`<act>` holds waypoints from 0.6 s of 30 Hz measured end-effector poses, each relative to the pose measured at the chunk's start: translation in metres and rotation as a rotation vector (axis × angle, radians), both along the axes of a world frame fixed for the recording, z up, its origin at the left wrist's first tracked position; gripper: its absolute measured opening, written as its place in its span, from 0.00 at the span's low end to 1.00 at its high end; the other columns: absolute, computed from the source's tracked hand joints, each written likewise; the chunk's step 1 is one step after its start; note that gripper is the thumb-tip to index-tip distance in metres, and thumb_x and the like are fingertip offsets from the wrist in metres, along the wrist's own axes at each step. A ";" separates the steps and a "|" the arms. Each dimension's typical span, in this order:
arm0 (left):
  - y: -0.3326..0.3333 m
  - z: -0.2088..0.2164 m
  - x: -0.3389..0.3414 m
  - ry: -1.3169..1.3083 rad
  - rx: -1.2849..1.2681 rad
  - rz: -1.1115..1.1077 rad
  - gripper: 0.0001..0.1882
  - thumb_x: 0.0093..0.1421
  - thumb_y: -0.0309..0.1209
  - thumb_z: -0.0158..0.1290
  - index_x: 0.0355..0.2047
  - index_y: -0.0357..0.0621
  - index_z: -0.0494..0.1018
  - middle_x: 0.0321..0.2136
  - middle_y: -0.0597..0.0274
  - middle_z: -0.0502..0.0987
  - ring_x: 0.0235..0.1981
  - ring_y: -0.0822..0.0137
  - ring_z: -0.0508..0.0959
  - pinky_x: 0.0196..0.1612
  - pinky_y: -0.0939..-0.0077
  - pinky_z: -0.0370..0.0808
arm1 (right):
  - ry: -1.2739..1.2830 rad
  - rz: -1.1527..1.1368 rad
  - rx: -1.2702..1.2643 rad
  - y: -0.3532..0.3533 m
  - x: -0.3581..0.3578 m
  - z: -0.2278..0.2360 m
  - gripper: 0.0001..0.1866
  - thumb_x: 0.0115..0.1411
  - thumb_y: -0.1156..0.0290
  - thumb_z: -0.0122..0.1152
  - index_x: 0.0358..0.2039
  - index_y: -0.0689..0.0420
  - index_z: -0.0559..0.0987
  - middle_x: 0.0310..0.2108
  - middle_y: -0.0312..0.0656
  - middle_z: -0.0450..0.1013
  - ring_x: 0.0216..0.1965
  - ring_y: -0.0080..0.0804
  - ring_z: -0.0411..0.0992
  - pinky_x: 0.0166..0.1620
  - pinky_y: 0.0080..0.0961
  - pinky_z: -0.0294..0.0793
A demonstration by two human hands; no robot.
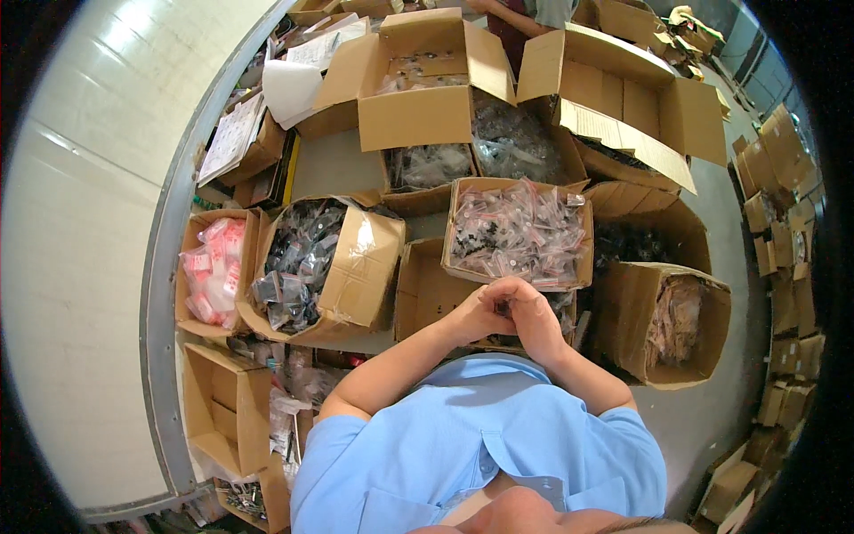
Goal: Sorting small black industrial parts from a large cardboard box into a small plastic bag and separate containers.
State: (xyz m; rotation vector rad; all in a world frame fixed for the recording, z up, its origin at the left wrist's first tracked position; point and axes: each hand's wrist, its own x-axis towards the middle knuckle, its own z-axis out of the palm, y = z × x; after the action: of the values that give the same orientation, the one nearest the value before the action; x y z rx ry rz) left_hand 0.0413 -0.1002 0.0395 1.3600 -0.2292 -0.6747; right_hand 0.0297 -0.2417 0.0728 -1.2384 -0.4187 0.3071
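Carton, cupped hands near edge

The shirt is pale blue, short-sleeved and buttoned.

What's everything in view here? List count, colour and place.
Cardboard boxes: many, brown, throughout
Clear bags: many, clear with red edges, centre box
Dark bags: many, blackish, box right of the packets
Packets: several, pink and white, leftmost box
Papers: several, white, upper left
Crumpled material: one mass, brownish, box at right
Panel: one, pale, far left
Floor: grey, right
Co-worker: one, grey sleeve, top centre
Shirt: one, light blue, lower centre
Left grip: one, bare, centre
Right grip: one, bare, centre; contents unclear
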 end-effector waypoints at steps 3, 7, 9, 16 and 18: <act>0.001 0.000 -0.002 0.134 -0.041 0.004 0.20 0.40 0.21 0.61 0.36 0.42 0.70 0.31 0.65 0.74 0.34 0.72 0.73 0.37 0.77 0.71 | 0.020 0.061 -0.071 -0.001 0.000 0.014 0.38 0.60 0.38 0.32 0.43 0.65 0.71 0.43 0.44 0.69 0.46 0.31 0.65 0.52 0.25 0.60; 0.008 0.007 0.000 0.110 0.084 -0.094 0.20 0.40 0.23 0.62 0.36 0.43 0.70 0.31 0.65 0.73 0.35 0.73 0.72 0.38 0.78 0.70 | -0.018 0.115 0.082 -0.001 -0.001 0.018 0.36 0.59 0.39 0.36 0.45 0.65 0.69 0.46 0.46 0.67 0.45 0.30 0.64 0.51 0.26 0.58; 0.010 0.024 0.002 0.143 0.060 -0.103 0.21 0.41 0.25 0.62 0.37 0.42 0.70 0.31 0.66 0.73 0.37 0.74 0.71 0.40 0.79 0.68 | 0.090 0.094 0.185 -0.004 -0.001 0.018 0.32 0.62 0.44 0.35 0.43 0.64 0.70 0.50 0.47 0.66 0.47 0.31 0.64 0.50 0.28 0.61; 0.016 0.021 0.004 0.069 -0.222 -0.190 0.32 0.44 0.50 0.64 0.41 0.39 0.71 0.36 0.67 0.73 0.40 0.73 0.71 0.43 0.80 0.69 | -0.656 -0.041 -0.682 -0.020 0.012 0.033 0.09 0.46 0.73 0.60 0.31 0.57 0.75 0.46 0.47 0.66 0.49 0.46 0.63 0.52 0.36 0.63; 0.018 0.010 0.005 0.108 -0.223 -0.253 0.30 0.49 0.50 0.61 0.42 0.37 0.70 0.37 0.65 0.72 0.40 0.73 0.71 0.43 0.79 0.69 | -0.678 -0.062 -0.641 -0.020 0.011 0.027 0.10 0.42 0.74 0.63 0.29 0.56 0.76 0.46 0.46 0.66 0.47 0.47 0.63 0.50 0.39 0.64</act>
State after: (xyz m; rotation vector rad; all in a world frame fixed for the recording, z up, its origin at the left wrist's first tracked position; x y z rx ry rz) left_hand 0.0468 -0.0824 0.0499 1.0871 -0.3827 -0.9033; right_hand 0.0404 -0.2613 0.1003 -1.9823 -0.9045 -0.0585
